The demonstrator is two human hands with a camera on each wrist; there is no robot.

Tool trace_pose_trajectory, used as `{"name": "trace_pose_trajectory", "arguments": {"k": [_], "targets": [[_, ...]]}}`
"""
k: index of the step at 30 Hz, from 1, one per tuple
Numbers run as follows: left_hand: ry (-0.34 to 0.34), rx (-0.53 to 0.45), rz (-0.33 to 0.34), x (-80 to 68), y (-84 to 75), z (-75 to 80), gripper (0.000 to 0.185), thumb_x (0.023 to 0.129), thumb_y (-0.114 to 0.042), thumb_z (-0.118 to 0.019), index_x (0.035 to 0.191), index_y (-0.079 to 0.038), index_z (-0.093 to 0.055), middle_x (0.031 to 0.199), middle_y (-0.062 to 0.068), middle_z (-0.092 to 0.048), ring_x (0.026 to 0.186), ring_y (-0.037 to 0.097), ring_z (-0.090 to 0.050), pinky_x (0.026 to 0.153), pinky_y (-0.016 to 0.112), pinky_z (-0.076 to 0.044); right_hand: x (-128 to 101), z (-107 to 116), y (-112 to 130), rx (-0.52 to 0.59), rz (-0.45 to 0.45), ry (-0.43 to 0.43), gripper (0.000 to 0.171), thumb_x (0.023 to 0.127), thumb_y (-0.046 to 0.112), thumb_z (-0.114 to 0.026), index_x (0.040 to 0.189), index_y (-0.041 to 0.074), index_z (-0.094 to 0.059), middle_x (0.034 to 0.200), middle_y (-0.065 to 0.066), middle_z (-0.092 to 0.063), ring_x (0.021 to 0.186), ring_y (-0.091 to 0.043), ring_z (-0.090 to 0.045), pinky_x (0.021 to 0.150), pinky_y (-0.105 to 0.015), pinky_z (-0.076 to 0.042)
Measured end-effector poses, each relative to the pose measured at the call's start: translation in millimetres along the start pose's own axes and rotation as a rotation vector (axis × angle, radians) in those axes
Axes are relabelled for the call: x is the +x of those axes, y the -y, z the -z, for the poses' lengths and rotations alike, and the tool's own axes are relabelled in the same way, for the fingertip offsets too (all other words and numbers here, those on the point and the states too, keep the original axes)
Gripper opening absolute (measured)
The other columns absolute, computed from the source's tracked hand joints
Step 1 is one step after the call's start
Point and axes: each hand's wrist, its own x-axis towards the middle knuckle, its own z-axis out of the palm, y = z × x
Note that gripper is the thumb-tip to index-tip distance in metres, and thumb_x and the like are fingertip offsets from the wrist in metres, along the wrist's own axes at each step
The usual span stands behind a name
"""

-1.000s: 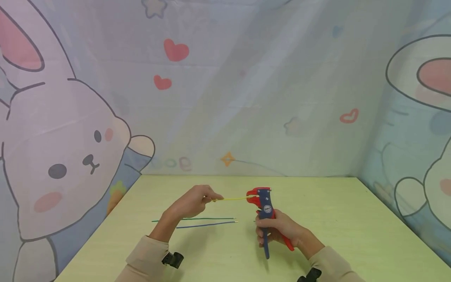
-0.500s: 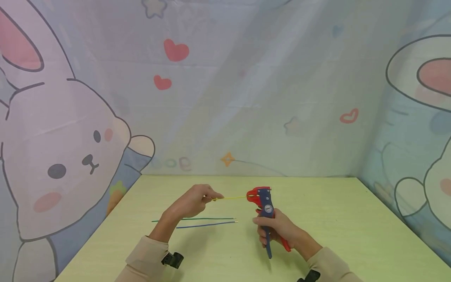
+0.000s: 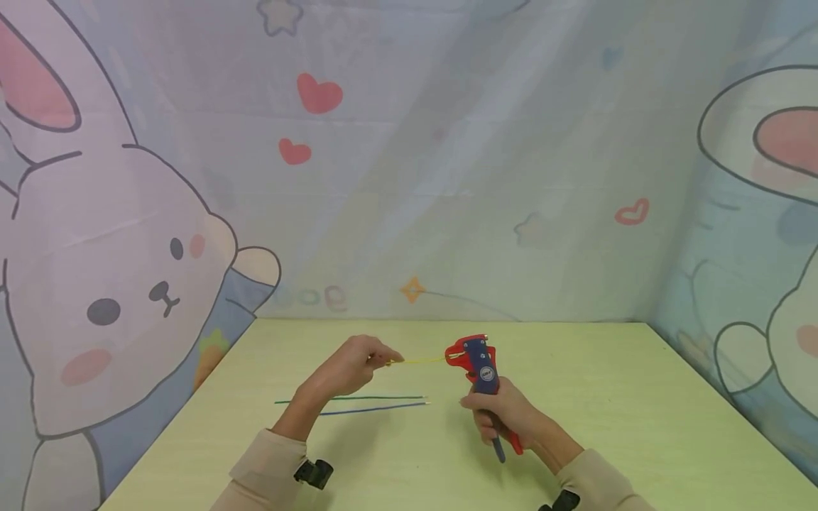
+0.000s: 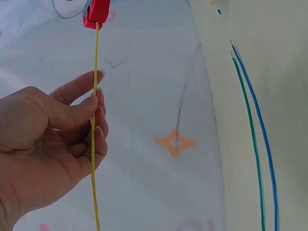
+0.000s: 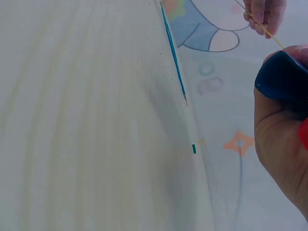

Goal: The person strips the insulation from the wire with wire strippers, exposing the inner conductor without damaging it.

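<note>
My left hand (image 3: 353, 365) pinches a yellow wire (image 4: 97, 53) between thumb and fingers, above the table. The wire runs right to the red jaws of a wire stripper (image 3: 486, 372) with a blue body; its far tip is hidden there. My right hand (image 3: 506, 411) grips the stripper upright, fingers curled round its handles, which stand close together. In the right wrist view only the blue handle end (image 5: 281, 77) and a bit of red show. On the table below the left hand lie a green wire (image 4: 253, 115) and a blue wire (image 4: 262, 125), both with bare tips.
A small green piece of insulation (image 5: 194, 148) lies on the pale table (image 3: 594, 397), beyond the wires' bare ends. A printed cloth backdrop (image 3: 447, 177) rises behind the table. Each wrist carries a black camera, such as the left wrist camera (image 3: 314, 473).
The stripper's handles have drawn closer together and its head has tilted slightly left, with red showing behind the blue body. My left hand has stayed almost still on the yellow wire.
</note>
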Motion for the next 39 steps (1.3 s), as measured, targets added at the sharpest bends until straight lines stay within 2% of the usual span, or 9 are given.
{"name": "trace_pose_trajectory", "arguments": {"k": [6, 12, 16, 20, 26, 29, 32, 35, 39], "targets": [[0.006, 0.004, -0.010, 0.3, 2.5, 2.9, 0.035, 0.095, 0.013, -0.056, 0.116, -0.007, -0.076, 0.110, 0.008, -0.070, 0.105, 0.029, -0.066, 0.078, 0.036, -0.051, 0, 4, -1, 0.051, 0.013, 0.030, 0.016, 0.096, 0.009, -0.062, 0.082, 0.007, -0.054, 0.059, -0.001, -0.052, 0.048, -0.015, -0.052, 0.052, -0.031, -0.050], [0.008, -0.009, 0.014, -1.6, 6.6, 5.5, 0.034, 0.096, 0.012, -0.055, 0.118, -0.005, -0.075, 0.114, 0.010, -0.069, 0.108, 0.030, -0.065, 0.079, 0.035, -0.050, -2, 5, 0, 0.091, 0.035, 0.102, 0.010, 0.099, 0.004, -0.055, 0.090, 0.004, -0.059, 0.072, -0.005, -0.065, 0.062, -0.020, -0.066, 0.067, -0.042, -0.059], [0.008, -0.016, 0.021, -2.2, 8.6, 6.8, 0.033, 0.097, 0.011, -0.055, 0.117, -0.005, -0.075, 0.114, 0.010, -0.069, 0.107, 0.030, -0.066, 0.077, 0.035, -0.050, -2, 6, 0, 0.117, 0.046, 0.135, 0.011, 0.100, 0.003, -0.051, 0.095, 0.003, -0.060, 0.082, -0.010, -0.070, 0.071, -0.024, -0.071, 0.076, -0.051, -0.058], [0.008, -0.011, 0.033, -2.5, 10.9, 6.6, 0.031, 0.098, 0.008, -0.055, 0.117, -0.006, -0.075, 0.114, 0.010, -0.070, 0.105, 0.029, -0.067, 0.077, 0.036, -0.050, -2, 8, 1, 0.136, 0.050, 0.136, 0.009, 0.103, 0.006, -0.049, 0.102, 0.000, -0.055, 0.087, -0.013, -0.071, 0.075, -0.027, -0.073, 0.078, -0.051, -0.057], [0.017, -0.024, 0.048, -1.3, 14.6, 5.0, 0.032, 0.098, 0.011, -0.053, 0.114, -0.005, -0.076, 0.115, 0.010, -0.070, 0.108, 0.031, -0.067, 0.071, 0.035, -0.045, -1, 11, 3, 0.092, 0.027, 0.015, 0.036, 0.106, 0.022, -0.048, 0.128, -0.006, -0.039, 0.097, -0.014, -0.072, 0.076, -0.031, -0.074, 0.069, -0.044, -0.059], [0.026, -0.027, 0.053, -1.0, 17.1, 4.4, 0.032, 0.097, 0.011, -0.053, 0.114, -0.004, -0.076, 0.115, 0.011, -0.071, 0.109, 0.031, -0.067, 0.075, 0.035, -0.050, 0, 14, 4, 0.083, 0.017, -0.036, 0.046, 0.108, 0.032, -0.044, 0.130, -0.008, -0.041, 0.102, -0.012, -0.070, 0.079, -0.029, -0.074, 0.065, -0.040, -0.059], [0.038, -0.029, 0.060, -1.6, 20.3, 3.8, 0.032, 0.096, 0.013, -0.054, 0.113, -0.003, -0.076, 0.113, 0.011, -0.072, 0.107, 0.030, -0.067, 0.082, 0.039, -0.055, 1, 16, 3, 0.097, 0.024, -0.082, 0.048, 0.109, 0.034, -0.040, 0.127, -0.009, -0.049, 0.103, -0.009, -0.068, 0.085, -0.025, -0.073, 0.064, -0.036, -0.059], [0.051, -0.031, 0.069, -2.4, 24.1, 2.9, 0.033, 0.095, 0.014, -0.054, 0.110, -0.004, -0.077, 0.110, 0.011, -0.072, 0.103, 0.028, -0.067, 0.081, 0.038, -0.055, 1, 17, 3, 0.097, 0.030, -0.146, 0.048, 0.108, 0.029, -0.043, 0.128, -0.013, -0.051, 0.103, -0.008, -0.068, 0.090, -0.025, -0.071, 0.070, -0.037, -0.059], [0.063, -0.035, 0.082, -2.7, 30.2, 0.8, 0.032, 0.095, 0.013, -0.055, 0.106, -0.008, -0.078, 0.107, 0.011, -0.072, 0.100, 0.026, -0.067, 0.074, 0.034, -0.053, 2, 19, 5, 0.093, 0.030, -0.207, 0.050, 0.106, 0.018, -0.048, 0.137, -0.021, -0.040, 0.107, -0.014, -0.069, 0.100, -0.035, -0.070, 0.084, -0.045, -0.057]]}}
